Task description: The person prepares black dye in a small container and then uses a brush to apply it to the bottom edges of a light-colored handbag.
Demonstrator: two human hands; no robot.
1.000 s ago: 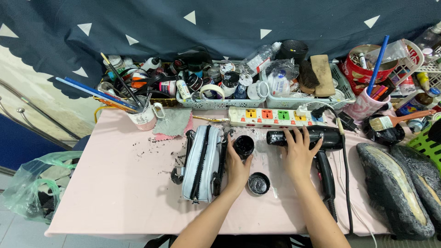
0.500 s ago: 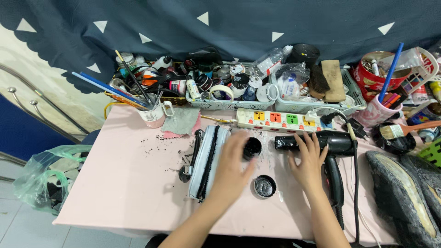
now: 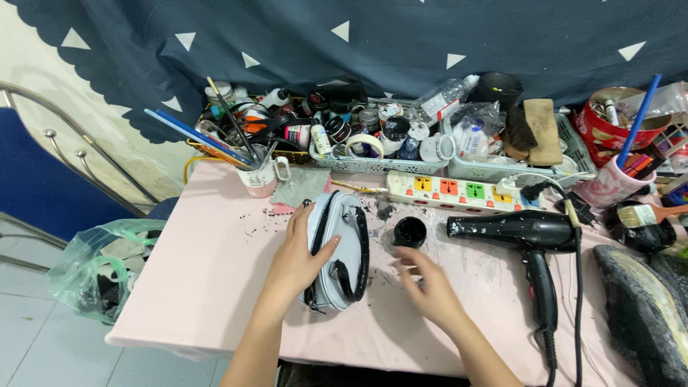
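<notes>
1. Left hand [image 3: 297,258]: flat on the left side of one small pale-grey bag [image 3: 340,251], fingers spread apart and pressing on it, thumb over the top panel. Not clamped round anything.
2. The bag lies lengthwise near the middle of the pink tabletop [image 3: 208,287], with black trim and one black strap along its right edge.
3. Right hand [image 3: 430,290]: blurred, low over the tabletop just right of the bag and below one open black jar [image 3: 410,231]. Cannot tell whether the fingers are apart or together, or whether they hold anything.
4. One black hair dryer [image 3: 527,233] lies right of the jar, nozzle pointing left, handle toward the near edge, cord trailing off the front.
5. One white power strip [image 3: 448,191] sits behind the jar, with four coloured sockets visible: yellow, red, green, yellow. One black plug is at its right end.
6. One white mug [image 3: 259,178] stuffed with brushes stands behind-left of the bag. One grey cloth [image 3: 299,188] lies just beside it.
7. Two pale plastic baskets [image 3: 373,165] run along the back, packed with bottles and jars; too crowded to count.
8. One pink cup [image 3: 609,188] with pens stands at the far right. One flat brush [image 3: 641,213] lies near it.
9. One green plastic bag [image 3: 97,269] hangs off the tabletop's left side.
10. Dark specks are scattered on the tabletop around the bag.
</notes>
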